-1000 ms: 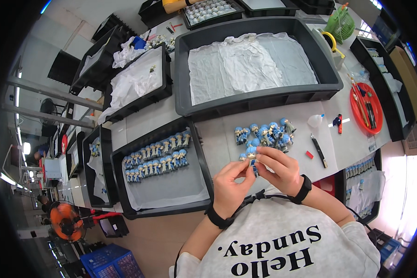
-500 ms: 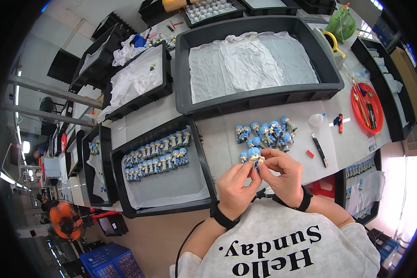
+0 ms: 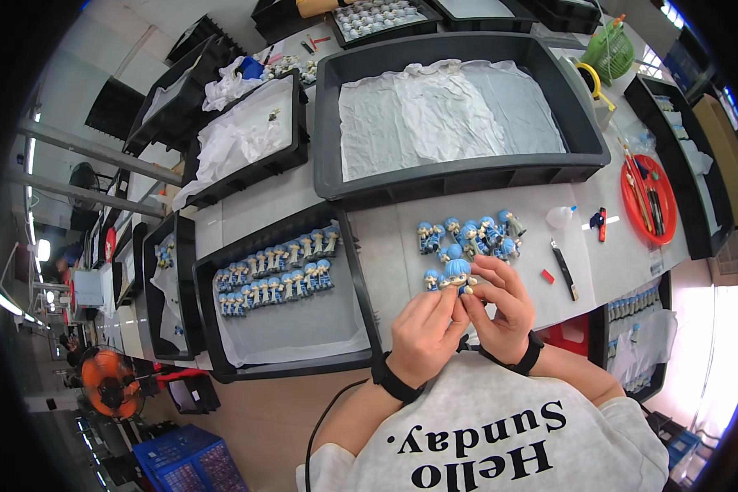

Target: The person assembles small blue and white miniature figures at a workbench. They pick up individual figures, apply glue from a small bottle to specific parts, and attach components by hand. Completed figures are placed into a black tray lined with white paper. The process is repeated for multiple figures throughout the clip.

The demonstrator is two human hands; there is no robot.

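Between my two hands, above the near edge of the table, is a small blue-haired figurine point(image 3: 456, 271). My left hand point(image 3: 425, 330) pinches its lower part from the left, fingertips pressed together. My right hand point(image 3: 501, 309) grips it from the right with thumb and bent fingers; the index finger lies beside the blue head. The figurine's body is mostly hidden by my fingers. Just beyond my hands lies a loose group of similar figurines point(image 3: 471, 236) on the white tabletop. To the left, a black tray point(image 3: 289, 367) holds two rows of such figurines point(image 3: 277, 261) on a white liner.
A large black tray point(image 3: 459, 182) lined with white cloth spans the far side. On the right are a craft knife point(image 3: 564, 269), a red block point(image 3: 548, 277), a small squeeze bottle point(image 3: 560, 216) and a red basket point(image 3: 668, 201) of brushes. More trays point(image 3: 254, 179) stand left.
My right index finger has lifted and straightened away from the figurine's head. The figurine is slightly higher and turned a little; both hands stay on it.
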